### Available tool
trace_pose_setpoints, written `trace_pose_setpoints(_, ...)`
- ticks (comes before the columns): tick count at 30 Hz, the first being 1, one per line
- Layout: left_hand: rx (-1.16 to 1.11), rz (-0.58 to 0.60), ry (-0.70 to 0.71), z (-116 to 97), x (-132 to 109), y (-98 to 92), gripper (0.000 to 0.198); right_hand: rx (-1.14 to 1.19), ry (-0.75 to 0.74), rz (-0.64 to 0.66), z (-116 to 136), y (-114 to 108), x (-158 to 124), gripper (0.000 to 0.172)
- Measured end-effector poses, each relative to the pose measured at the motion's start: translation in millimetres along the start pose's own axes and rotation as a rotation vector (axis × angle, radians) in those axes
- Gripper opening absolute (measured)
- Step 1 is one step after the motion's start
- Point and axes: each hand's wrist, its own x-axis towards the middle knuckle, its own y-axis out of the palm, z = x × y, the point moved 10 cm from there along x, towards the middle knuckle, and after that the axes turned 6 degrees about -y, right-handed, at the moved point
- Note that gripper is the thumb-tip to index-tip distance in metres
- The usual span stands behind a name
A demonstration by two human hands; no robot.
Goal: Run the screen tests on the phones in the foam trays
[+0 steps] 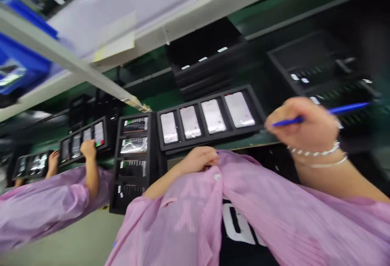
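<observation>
A pen (347, 108) was clamped in the right hand (304, 124); whether the left hand (196, 159) gripped couldn't be told; lettering (228, 226) was part-covered.

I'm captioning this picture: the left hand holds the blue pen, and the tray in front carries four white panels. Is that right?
Not quite: the head view shows the blue pen in the right hand, not the left. The tray in front does carry four white panels.
</observation>
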Motion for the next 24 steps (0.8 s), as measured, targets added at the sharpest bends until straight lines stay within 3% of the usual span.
trace_pose_setpoints(2, -0.107, -0.215, 0.013, 11, -3, -34.7, 0.059, 0.073, -0.084, -0.251, 0, -57, 11, 0.049)
trace_pose_setpoints(4, -0.03, -0.453, 0.087, 14, -13, -74.3, 0.053, -0.04, -0.061, -0.364, -22, -88, 15, 0.036)
trace_pose_setpoints(9, 0.679, -0.926, 0.202, 6, -49, -151.8, 0.045, -0.347, 0.25, -0.213, -135, -76, 13, 0.031)
trace_pose_setpoints(13, 0.961, -1.101, 0.182, 25, -67, -194.0, 0.036, -0.522, 0.29, -0.193, -169, -78, 13, 0.028)
trace_pose_setpoints(17, 1.08, -1.255, 0.166, 45, -76, -212.0, 0.033, -0.623, 0.289, -0.119, -171, -80, 17, 0.023)
trace_pose_setpoints(24, 1.051, -1.292, 0.175, 63, -70, -215.2, 0.028, -0.728, 0.256, -0.098, -168, -75, 16, 0.023)
